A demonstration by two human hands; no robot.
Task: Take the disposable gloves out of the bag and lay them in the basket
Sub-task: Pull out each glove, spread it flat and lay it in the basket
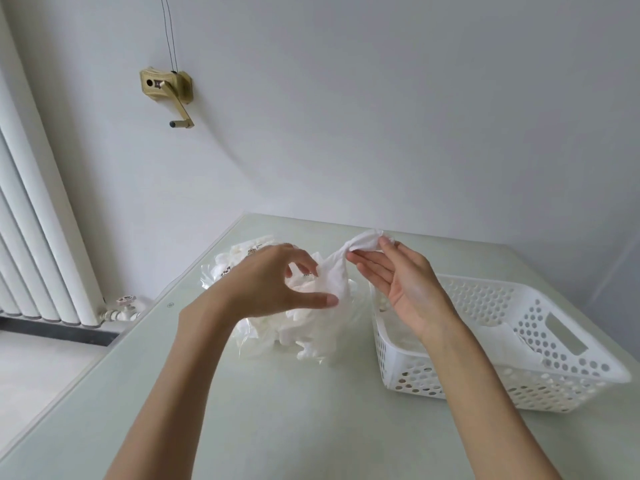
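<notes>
A clear plastic bag (242, 268) full of white disposable gloves lies on the pale green table, left of a white perforated basket (540, 386). My right hand (405, 285) pinches the top of one thin white glove (337, 271) between thumb and forefinger and holds it stretched above the bag. My left hand (273, 285) hovers over the bag with curved fingers, its thumb touching the lower part of the same glove. A few white gloves (502, 337) lie inside the basket.
The table (277, 420) stands against a white wall. A white radiator (38, 237) with a valve is on the left beyond the table edge. A brass crank fitting (166, 84) is fixed to the wall above.
</notes>
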